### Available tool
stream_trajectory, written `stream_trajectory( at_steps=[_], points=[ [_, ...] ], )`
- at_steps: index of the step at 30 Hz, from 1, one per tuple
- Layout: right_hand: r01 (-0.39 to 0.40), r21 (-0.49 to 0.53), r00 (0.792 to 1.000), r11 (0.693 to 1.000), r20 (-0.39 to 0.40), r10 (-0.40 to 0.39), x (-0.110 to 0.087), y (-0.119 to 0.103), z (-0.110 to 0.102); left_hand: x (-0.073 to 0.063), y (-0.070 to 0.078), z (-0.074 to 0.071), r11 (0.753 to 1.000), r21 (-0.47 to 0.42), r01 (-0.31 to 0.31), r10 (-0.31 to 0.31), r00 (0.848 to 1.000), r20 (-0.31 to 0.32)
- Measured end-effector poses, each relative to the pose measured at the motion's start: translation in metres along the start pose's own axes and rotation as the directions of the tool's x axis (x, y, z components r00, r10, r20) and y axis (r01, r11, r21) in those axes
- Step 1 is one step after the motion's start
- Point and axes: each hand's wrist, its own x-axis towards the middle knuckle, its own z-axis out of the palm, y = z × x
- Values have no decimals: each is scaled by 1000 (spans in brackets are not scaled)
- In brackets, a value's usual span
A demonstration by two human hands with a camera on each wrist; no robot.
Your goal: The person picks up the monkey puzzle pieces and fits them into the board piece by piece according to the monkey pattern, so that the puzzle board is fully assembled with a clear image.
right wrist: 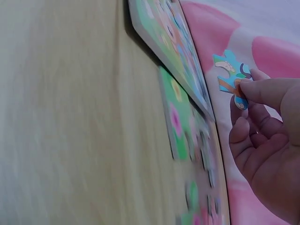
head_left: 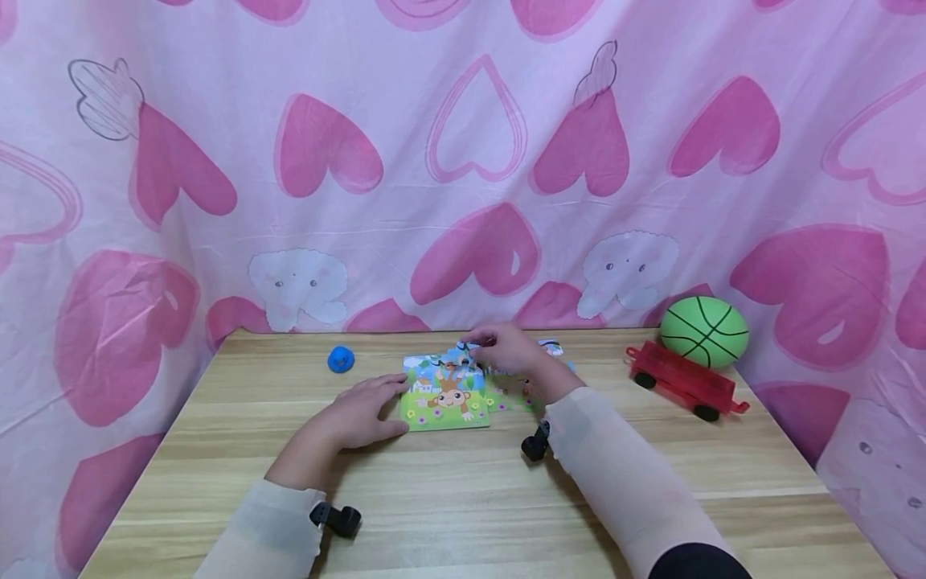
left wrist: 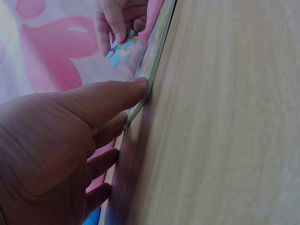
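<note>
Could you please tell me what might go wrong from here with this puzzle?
The puzzle piece, pinched at its edge by the right hand, may slip. That hand could disturb the loose pieces nearby. The left hand, touching the edge of the puzzle board, might nudge it.

A bright puzzle board (head_left: 443, 396), showing a cartoon monkey among flowers, is lying picture side up on the table (head_left: 434, 507); the left hand (head_left: 362, 414) is touching its left edge. The right hand (head_left: 510, 350) is pinching a light-blue puzzle piece (right wrist: 234, 75) with orange and dark markings, holding it in the air. Other puzzle pieces (head_left: 504, 400), some green with pink flowers, are lying just beside the board's right side.
</note>
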Motion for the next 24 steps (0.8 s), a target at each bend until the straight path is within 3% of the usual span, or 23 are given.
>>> stream_trajectory(
  at_steps=[5, 18, 24],
  points=[
    [5, -37, 999, 999, 37, -4, 5, -8, 11, 1, -1, 1, 1000, -1, 0, 0, 1000, 6],
    [-10, -48, 999, 999, 45, 12, 17, -21, 34, 0, -1, -1, 1000, -3, -4, 4, 1000, 9],
    [-63, -32, 996, 998, 57, 64, 17, -20, 40, -1, 0, -1, 1000, -6, -2, 2, 1000, 6]
  ],
)
